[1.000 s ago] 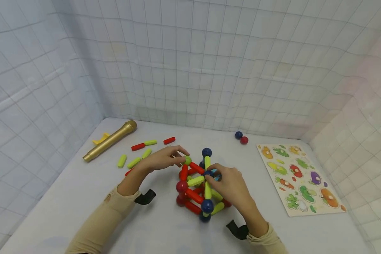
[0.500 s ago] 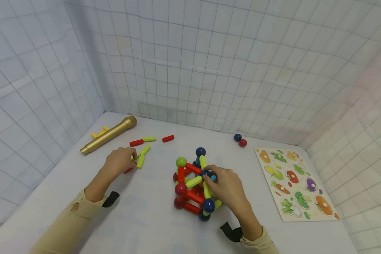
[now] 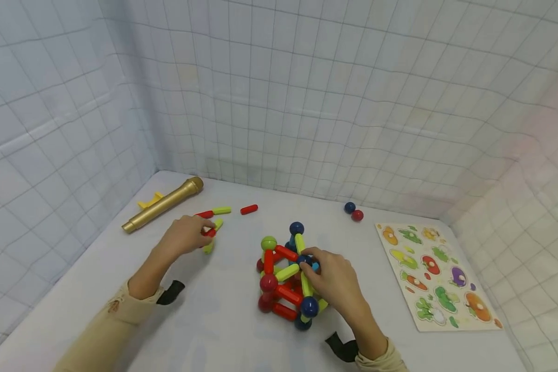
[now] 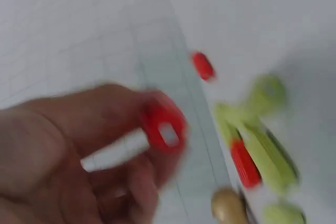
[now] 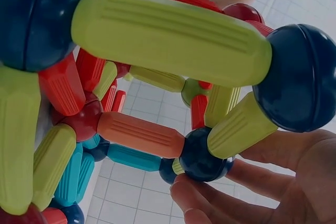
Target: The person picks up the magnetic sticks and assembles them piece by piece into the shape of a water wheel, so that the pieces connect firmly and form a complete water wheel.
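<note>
My left hand (image 3: pixel 183 237) pinches a red magnetic rod (image 4: pixel 164 127) between thumb and fingers, its pale round end toward the left wrist camera. Just beyond it are loose yellow-green rods (image 3: pixel 208 248). At the middle of the table stands a frame of magnetic rods and balls (image 3: pixel 288 294), in red, yellow-green, blue and light blue. My right hand (image 3: pixel 335 276) grips a dark blue ball (image 5: pixel 202 156) at the frame's top, where several rods meet. A yellow-green ball (image 3: pixel 268 243) tops the frame's left side.
A gold toy microphone (image 3: pixel 163 205) and a yellow piece (image 3: pixel 151 200) lie at the back left. Another loose red rod (image 3: pixel 249 209) lies behind the frame. A blue ball (image 3: pixel 350 207) and a red ball (image 3: pixel 357 215) sit at the back. A vegetable puzzle board (image 3: pixel 439 276) lies right.
My left hand has left the yellow-green ball on the frame, moved left to the loose rods and taken up a red one. The right hand has kept its grip on the blue ball.
</note>
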Available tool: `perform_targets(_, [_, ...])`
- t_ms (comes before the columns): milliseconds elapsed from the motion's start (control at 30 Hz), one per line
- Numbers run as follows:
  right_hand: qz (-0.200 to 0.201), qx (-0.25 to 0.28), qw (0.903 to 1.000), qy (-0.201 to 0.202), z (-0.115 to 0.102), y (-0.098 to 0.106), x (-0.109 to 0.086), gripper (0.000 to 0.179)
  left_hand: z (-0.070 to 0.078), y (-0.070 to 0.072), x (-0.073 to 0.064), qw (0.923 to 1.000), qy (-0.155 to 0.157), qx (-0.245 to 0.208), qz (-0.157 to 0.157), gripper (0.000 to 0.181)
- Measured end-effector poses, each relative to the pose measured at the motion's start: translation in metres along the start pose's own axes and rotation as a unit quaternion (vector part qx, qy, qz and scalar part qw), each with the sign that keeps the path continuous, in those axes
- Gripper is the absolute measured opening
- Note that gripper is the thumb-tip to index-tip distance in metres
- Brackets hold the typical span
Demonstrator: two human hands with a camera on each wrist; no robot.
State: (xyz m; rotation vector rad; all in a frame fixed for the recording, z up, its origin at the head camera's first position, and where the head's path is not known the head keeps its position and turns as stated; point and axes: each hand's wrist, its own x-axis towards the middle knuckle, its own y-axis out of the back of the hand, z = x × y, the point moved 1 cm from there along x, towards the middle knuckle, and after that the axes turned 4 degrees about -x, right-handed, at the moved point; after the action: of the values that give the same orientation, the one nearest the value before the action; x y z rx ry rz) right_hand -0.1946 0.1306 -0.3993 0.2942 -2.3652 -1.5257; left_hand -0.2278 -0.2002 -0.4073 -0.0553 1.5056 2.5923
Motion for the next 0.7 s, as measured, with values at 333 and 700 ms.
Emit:
perform_targets(333, [0.004,-0.003,1.0,0.006,0.001,-0.002,-0.001,0.027,0.063,-0.018,0.053,0.9384,-0.038,-0.339,-0.053,0.048])
perform_targets(700, [-0.004,-0.011,0.9999,0.0,0.002,-0.002,0.002,0.029,0.09,-0.033,0.075,0.9449,-0.014,-0.285,-0.16,0.039])
